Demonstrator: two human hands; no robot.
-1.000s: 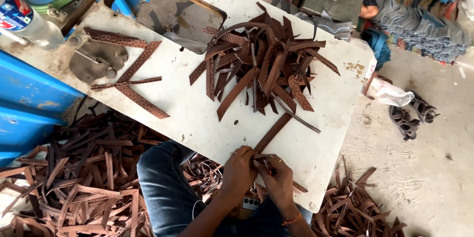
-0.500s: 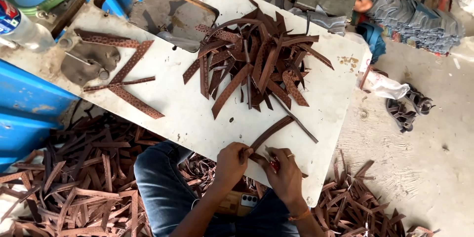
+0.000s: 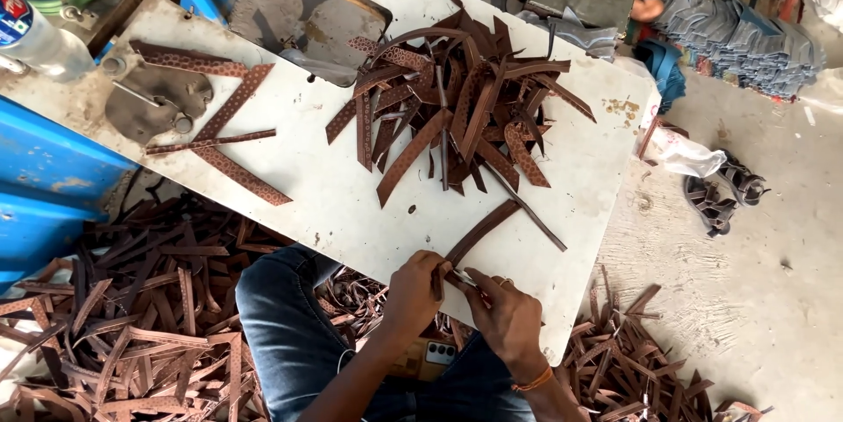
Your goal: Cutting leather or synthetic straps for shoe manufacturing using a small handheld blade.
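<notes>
Both our hands have slid a little along the brown strip (image 3: pixel 481 233) at the white table (image 3: pixel 351 202) edge. Our left hand (image 3: pixel 413 295) pinches its near end, and our right hand (image 3: pixel 507 321) pinches just beside it, so we keep working this one strip. Beyond our hands lies the big strip pile (image 3: pixel 457 106).

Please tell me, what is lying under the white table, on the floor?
Under the white table, many brown leather strips lie scattered on the floor, beside the person's knee in blue jeans. What lies further beneath the tabletop is covered and cannot be seen.

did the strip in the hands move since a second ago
Yes. The strip has swung: its far end now points more toward the pile, while the hands stayed at the table edge.
</notes>
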